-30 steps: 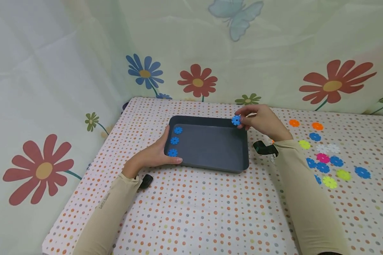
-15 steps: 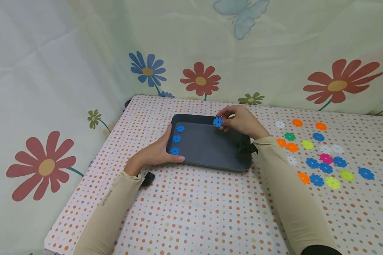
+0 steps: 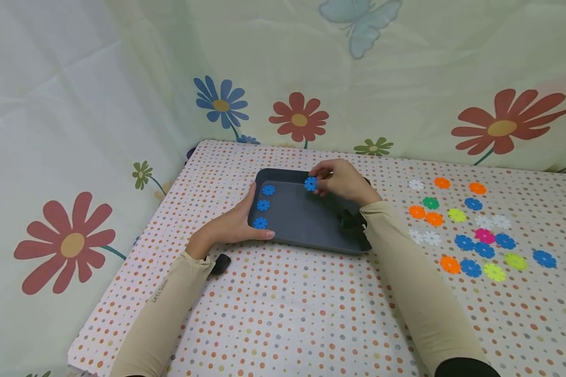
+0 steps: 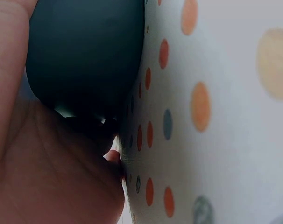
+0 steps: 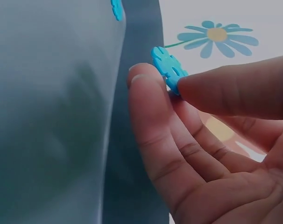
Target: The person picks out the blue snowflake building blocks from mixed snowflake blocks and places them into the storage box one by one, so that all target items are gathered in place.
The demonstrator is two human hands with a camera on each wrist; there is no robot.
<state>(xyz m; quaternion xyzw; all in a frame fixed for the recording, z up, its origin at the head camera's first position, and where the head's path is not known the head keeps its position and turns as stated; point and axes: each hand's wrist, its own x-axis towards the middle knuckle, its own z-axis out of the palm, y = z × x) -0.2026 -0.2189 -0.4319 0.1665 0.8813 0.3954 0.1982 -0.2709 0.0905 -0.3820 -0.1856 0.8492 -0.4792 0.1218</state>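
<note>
A dark grey rectangular tray [image 3: 297,217] lies on the dotted tablecloth. My left hand [image 3: 230,224] grips its left end, thumb along the near rim and fingers at the left side; the left wrist view shows the palm against the tray's dark outer wall [image 4: 88,51]. Between thumb and fingertips, my right hand [image 3: 343,181] pinches a blue notched plastic disc [image 3: 310,184] over the tray's far side. The right wrist view shows this disc [image 5: 167,67] tilted on edge. Inside the tray, three blue discs [image 3: 263,205] form a column along the left wall.
Right of the tray, loose notched discs lie scattered: orange [image 3: 450,264], green [image 3: 431,202], white [image 3: 416,185], yellow [image 3: 494,272], pink [image 3: 484,236] and blue [image 3: 544,258]. A flower-printed curtain [image 3: 405,78] hangs behind the table. Dark wrist devices [image 3: 220,264] sit at both wrists.
My right hand has carried the blue disc leftward from the tray's far right corner to above its far middle. My left hand keeps its grip on the tray. The view has shifted slightly.
</note>
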